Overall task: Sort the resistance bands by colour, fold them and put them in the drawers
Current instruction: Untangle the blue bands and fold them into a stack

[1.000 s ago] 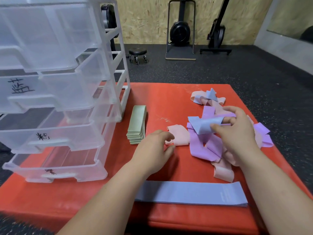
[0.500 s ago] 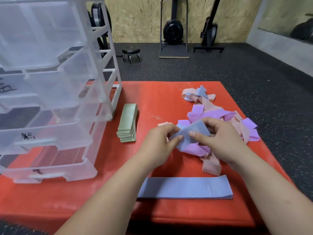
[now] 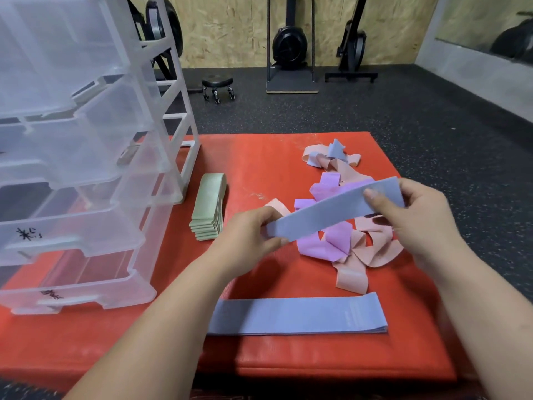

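Observation:
A blue resistance band (image 3: 326, 213) is stretched flat between my hands above the red mat (image 3: 259, 160). My left hand (image 3: 248, 235) pinches its lower left end and my right hand (image 3: 409, 215) pinches its upper right end. Beneath it lies a tangled pile of purple and pink bands (image 3: 346, 243). Further back sits a small heap of pink bands with a blue one (image 3: 331, 155). Flat blue bands (image 3: 297, 316) are stacked at the mat's near edge. A stack of folded green bands (image 3: 209, 207) lies beside the clear plastic drawer unit (image 3: 86, 168) on the left.
The drawer unit has several pulled-out drawers with black handwritten labels. Beyond the mat is dark rubber floor with a small wheeled stool (image 3: 217, 85) and exercise machines (image 3: 290, 44) against a wooden wall.
My right hand lifted a crumpled blue band from the pile, my left hand took its other end, and both hands pulled it out straight.

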{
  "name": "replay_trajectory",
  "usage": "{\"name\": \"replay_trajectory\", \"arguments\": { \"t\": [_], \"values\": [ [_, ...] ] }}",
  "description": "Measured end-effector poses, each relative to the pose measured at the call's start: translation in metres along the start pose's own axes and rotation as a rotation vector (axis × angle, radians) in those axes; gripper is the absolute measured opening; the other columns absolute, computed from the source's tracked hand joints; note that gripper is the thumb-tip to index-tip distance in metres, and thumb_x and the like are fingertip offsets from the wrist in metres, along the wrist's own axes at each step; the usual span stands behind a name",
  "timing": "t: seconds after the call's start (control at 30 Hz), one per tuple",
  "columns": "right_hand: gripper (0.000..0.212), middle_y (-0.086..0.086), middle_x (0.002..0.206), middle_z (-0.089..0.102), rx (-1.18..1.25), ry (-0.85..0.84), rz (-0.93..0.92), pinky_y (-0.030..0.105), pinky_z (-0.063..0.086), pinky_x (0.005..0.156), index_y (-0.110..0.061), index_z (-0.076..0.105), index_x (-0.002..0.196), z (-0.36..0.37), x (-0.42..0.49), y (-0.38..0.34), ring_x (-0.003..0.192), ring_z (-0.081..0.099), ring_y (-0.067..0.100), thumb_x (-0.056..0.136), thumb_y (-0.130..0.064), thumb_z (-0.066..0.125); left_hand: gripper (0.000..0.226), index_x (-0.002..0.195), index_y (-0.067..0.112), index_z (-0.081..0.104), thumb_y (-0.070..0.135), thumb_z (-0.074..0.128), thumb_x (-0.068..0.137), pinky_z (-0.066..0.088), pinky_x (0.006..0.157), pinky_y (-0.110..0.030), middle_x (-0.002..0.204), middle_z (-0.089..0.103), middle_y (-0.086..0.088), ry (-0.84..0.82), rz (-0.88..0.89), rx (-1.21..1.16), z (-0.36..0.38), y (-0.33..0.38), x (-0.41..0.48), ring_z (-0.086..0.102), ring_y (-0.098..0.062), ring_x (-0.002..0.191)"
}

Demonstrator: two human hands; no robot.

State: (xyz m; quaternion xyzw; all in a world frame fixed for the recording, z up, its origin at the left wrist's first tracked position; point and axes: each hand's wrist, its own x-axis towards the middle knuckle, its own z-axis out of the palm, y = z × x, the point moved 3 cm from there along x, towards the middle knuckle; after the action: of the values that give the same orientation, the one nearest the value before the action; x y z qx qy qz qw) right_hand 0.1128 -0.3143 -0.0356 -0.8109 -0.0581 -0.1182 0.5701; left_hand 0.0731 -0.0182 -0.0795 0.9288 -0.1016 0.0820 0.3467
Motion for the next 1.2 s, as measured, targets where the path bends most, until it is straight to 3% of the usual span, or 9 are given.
{"name": "replay_trajectory", "arguments": {
  "t": [0.13, 0.27, 0.37, 0.5, 0.67, 0.83, 0.9, 1.07, 1.2],
  "values": [
    [0.019, -0.003, 0.077, 0.076, -0.342, -0.061, 0.032, 0.050, 0.060, 0.076, -0.023, 0.075, 0.087, -0.013, 0.004, 0.023, 0.074, 0.074, 0.024, 0.086, -0.041, 0.082, 0.017, 0.092, 0.029, 0.069, 0.033, 0.085, 0.086, 0.047, 0.063, -0.033, 0.074, 0.067, 0.013, 0.054, -0.074, 0.006, -0.009, -0.016, 0.001, 0.060, -0.008, 0.067],
    [0.020, 0.002, 0.071, 0.075, -0.366, -0.181, 0.123, 0.052, 0.060, 0.073, -0.016, 0.074, 0.081, -0.016, 0.001, 0.033, 0.070, 0.072, 0.033, 0.084, -0.032, 0.085, 0.012, 0.090, 0.023, 0.073, 0.029, 0.084, 0.086, 0.060, 0.070, -0.047, 0.076, 0.076, -0.002, 0.064, -0.217, -0.177, -0.016, -0.034, -0.001, 0.072, -0.027, 0.072],
    [0.013, 0.007, 0.077, 0.078, -0.282, -0.241, 0.194, 0.050, 0.061, 0.073, -0.012, 0.076, 0.083, -0.019, -0.002, 0.033, 0.082, 0.075, 0.037, 0.088, -0.021, 0.084, 0.007, 0.093, 0.015, 0.074, 0.018, 0.080, 0.094, 0.061, 0.072, -0.045, 0.078, 0.077, -0.014, 0.065, -0.303, -0.274, -0.019, -0.038, -0.006, 0.069, -0.020, 0.065],
    [0.010, 0.009, 0.080, 0.079, -0.244, -0.269, 0.214, 0.032, 0.058, 0.064, -0.014, 0.078, 0.085, -0.021, -0.009, 0.026, 0.080, 0.076, 0.028, 0.088, -0.023, 0.084, 0.011, 0.095, 0.008, 0.075, 0.019, 0.078, 0.097, 0.065, 0.080, -0.048, 0.081, 0.076, -0.014, 0.090, -0.352, -0.342, -0.026, -0.034, -0.012, 0.072, -0.020, 0.067],
    [0.023, 0.003, 0.067, 0.077, -0.295, -0.270, 0.204, 0.033, 0.045, 0.066, -0.013, 0.078, 0.076, -0.023, -0.014, 0.022, 0.062, 0.065, 0.015, 0.083, -0.033, 0.086, 0.023, 0.085, 0.012, 0.076, 0.032, 0.084, 0.091, 0.061, 0.075, -0.050, 0.074, 0.074, -0.018, 0.110, -0.336, -0.253, -0.036, -0.030, -0.025, 0.075, -0.031, 0.068],
    [0.024, -0.002, 0.064, 0.074, -0.312, -0.268, 0.195, 0.030, 0.041, 0.062, -0.018, 0.079, 0.069, -0.025, -0.025, 0.013, 0.056, 0.057, 0.008, 0.080, -0.037, 0.088, 0.032, 0.080, 0.007, 0.068, 0.030, 0.088, 0.087, 0.059, 0.064, -0.036, 0.069, 0.072, -0.019, 0.161, -0.328, -0.265, -0.050, -0.022, -0.043, 0.072, -0.022, 0.057],
    [0.020, -0.004, 0.062, 0.072, -0.292, -0.277, 0.182, 0.029, 0.041, 0.059, -0.018, 0.079, 0.073, -0.025, -0.031, 0.011, 0.052, 0.055, 0.003, 0.081, -0.034, 0.087, 0.033, 0.077, 0.007, 0.067, 0.031, 0.086, 0.089, 0.057, 0.062, -0.032, 0.064, 0.073, -0.012, 0.171, -0.331, -0.252, -0.053, -0.023, -0.051, 0.071, -0.021, 0.056],
    [0.007, -0.001, 0.069, 0.070, -0.247, -0.366, 0.185, 0.031, 0.046, 0.066, -0.021, 0.082, 0.093, -0.024, -0.046, 0.011, 0.054, 0.054, 0.011, 0.088, -0.025, 0.083, 0.010, 0.085, 0.017, 0.078, 0.021, 0.081, 0.094, 0.059, 0.068, -0.035, 0.073, 0.076, -0.007, 0.180, -0.304, -0.250, -0.058, -0.026, -0.074, 0.069, -0.015, 0.060],
    [0.015, 0.000, 0.070, 0.068, -0.213, -0.379, 0.179, 0.029, 0.052, 0.062, -0.019, 0.081, 0.101, -0.023, -0.058, 0.010, 0.057, 0.062, 0.014, 0.090, -0.010, 0.080, 0.009, 0.095, 0.017, 0.079, 0.011, 0.084, 0.089, 0.061, 0.067, -0.037, 0.072, 0.072, -0.005, 0.195, -0.310, -0.278, -0.061, -0.030, -0.091, 0.066, -0.014, 0.060]
  ]
}}
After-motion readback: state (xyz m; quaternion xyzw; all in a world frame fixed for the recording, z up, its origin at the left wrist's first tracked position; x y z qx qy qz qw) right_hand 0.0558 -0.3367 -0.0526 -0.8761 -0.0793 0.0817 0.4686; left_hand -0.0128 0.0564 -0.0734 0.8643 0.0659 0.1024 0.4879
